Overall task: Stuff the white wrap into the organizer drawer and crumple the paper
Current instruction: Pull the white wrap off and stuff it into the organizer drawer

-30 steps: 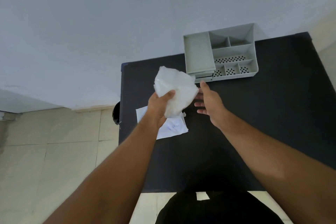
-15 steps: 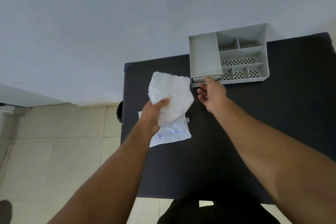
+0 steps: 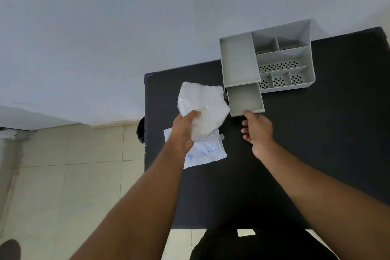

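My left hand [image 3: 183,131] grips a bunched white wrap [image 3: 203,105], held up above the table's left part. A grey plastic organizer [image 3: 280,57] stands at the far edge of the black table [image 3: 316,143]. Its small drawer [image 3: 244,99] is pulled out toward me and looks empty. My right hand [image 3: 258,131] has its fingertips on the drawer's front edge. A flat sheet of white paper [image 3: 202,152] with blue print lies on the table under my left hand, partly hidden by it.
The organizer has several open compartments, some with perforated floors. The table's left edge drops to a tiled floor [image 3: 63,175]. A pale wall [image 3: 126,27] rises behind the table. A dark garment [image 3: 253,245] shows at the near edge.
My right hand reached the organizer's drawer front and drew the drawer out toward me. My left hand keeps hold of the wrap, almost in the same place.
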